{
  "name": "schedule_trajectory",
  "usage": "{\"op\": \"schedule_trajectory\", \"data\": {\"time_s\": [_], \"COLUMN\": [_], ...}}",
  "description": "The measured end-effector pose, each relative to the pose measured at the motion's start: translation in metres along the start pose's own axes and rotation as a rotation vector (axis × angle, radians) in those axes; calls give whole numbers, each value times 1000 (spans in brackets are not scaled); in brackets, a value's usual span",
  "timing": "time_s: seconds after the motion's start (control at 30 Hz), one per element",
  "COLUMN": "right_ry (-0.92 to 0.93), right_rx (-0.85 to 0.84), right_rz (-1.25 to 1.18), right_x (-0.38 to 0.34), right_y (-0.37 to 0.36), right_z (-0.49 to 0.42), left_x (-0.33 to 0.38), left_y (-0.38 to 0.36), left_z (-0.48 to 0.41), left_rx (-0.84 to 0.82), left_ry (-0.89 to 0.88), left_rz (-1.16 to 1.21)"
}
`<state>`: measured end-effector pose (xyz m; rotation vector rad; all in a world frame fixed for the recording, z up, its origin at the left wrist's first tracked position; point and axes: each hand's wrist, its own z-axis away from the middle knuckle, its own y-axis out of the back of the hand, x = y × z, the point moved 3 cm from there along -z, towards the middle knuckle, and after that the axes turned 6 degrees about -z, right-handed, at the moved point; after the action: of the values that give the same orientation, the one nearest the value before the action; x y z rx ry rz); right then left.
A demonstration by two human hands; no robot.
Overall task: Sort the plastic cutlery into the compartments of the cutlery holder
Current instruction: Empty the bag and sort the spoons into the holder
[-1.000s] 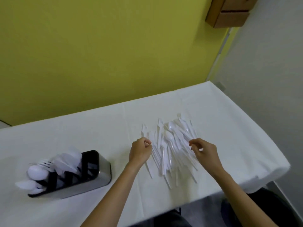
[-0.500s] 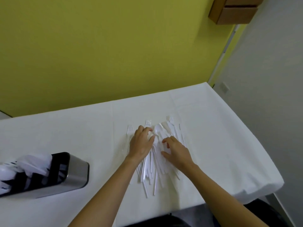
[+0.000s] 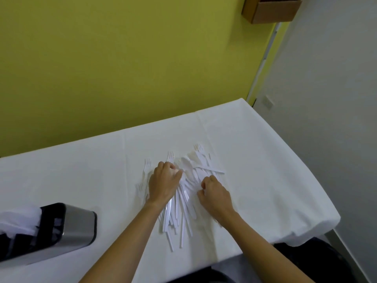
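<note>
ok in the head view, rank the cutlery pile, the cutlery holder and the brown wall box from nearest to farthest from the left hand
1. Cutlery pile: directly under the left hand, touching it.
2. Cutlery holder: lower left of the view.
3. Brown wall box: top right, mounted high.

White plastic cutlery (image 3: pixel 184 198) lies heaped in front of me, handles mostly toward me; my steel cutlery holder (image 3: pixel 78 228) sits off left, some pieces in it.

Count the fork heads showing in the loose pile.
4. Fork far left; fork beyond the left hand; fork farthest back; fork beside the left wrist. Others may be hidden in the pile.
</note>
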<state>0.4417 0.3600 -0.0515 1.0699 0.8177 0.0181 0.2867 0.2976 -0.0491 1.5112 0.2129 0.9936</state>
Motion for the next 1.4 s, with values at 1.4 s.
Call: {"op": "schedule_trajectory", "data": {"time_s": [1.4], "right_ry": [230], "right_rx": [216], "right_rz": [479], "right_x": [1], "right_y": [1], "right_z": [-26], "left_x": [-80], "left_y": [39], "left_z": [34], "left_rx": [81], "left_ry": [404], "left_rz": [521]}}
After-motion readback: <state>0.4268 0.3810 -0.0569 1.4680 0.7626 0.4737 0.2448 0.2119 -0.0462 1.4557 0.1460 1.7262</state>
